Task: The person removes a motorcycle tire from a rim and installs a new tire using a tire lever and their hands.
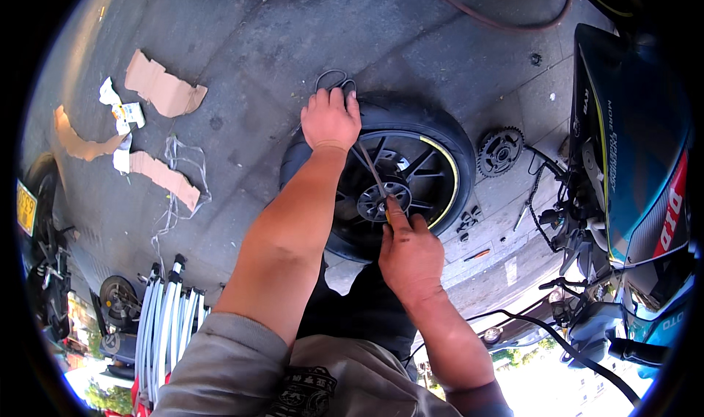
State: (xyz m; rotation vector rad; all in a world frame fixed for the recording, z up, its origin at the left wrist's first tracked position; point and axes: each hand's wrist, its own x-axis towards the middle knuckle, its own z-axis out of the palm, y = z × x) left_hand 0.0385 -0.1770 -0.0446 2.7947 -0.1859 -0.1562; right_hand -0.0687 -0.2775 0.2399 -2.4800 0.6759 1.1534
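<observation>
A black-spoked motorcycle wheel with its tire (456,142) lies flat on the ground in front of my knees, a yellow stripe on its rim. My left hand (331,120) is at the tire's far left edge, fingers curled and their tips hidden. A thin dark loop (331,72) shows just past those fingers; whether they hold it is unclear. Closed over the wheel's near side, my right hand (412,254) grips a screwdriver-like tool with an orange handle. Its long metal shaft (372,169) slants across the hub and spokes toward my left hand.
Right of the wheel lie a sprocket (501,151), a chain (535,189), small black parts (467,222) and an orange-handled tool (477,255). A motorcycle (638,167) stands at the right. Torn cardboard (163,87) and clear plastic lie left. A hose (506,25) curves across the far ground.
</observation>
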